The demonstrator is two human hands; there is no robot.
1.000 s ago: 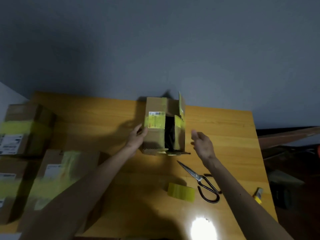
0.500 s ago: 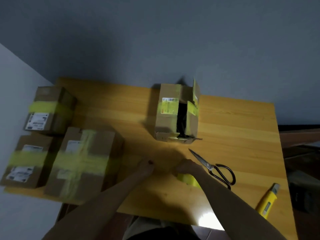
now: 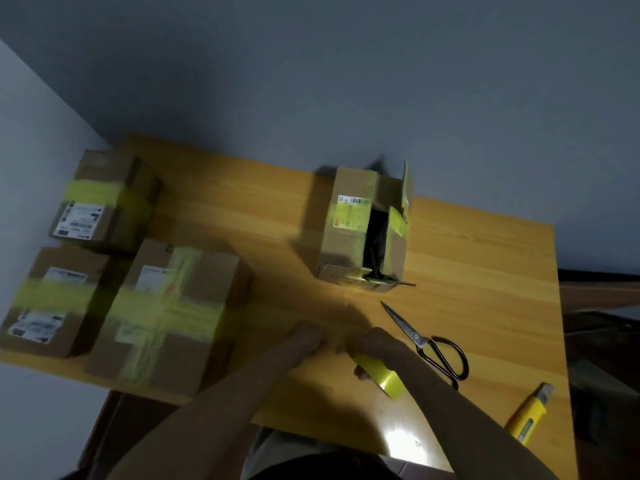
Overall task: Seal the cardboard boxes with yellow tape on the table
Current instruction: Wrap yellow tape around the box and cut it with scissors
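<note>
By the front edge of the wooden table [image 3: 485, 271], the right hand [image 3: 379, 342] grips the roll of yellow tape [image 3: 382, 377]. The left hand [image 3: 306, 336] is curled just beside it, pinching tape or nothing, I cannot tell. The brown cardboard box [image 3: 356, 233] gapes open toward the back edge. A pulled strip might fold on itself or catch the black-handled steel scissors [image 3: 429, 344].

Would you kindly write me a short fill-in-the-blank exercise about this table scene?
1. The right hand grips the ____ tape roll.
2. The box beyond the scissors has its top ____.
3. ____ taped boxes stand at the left end of the table.

Missing words: yellow; open; three.
</note>
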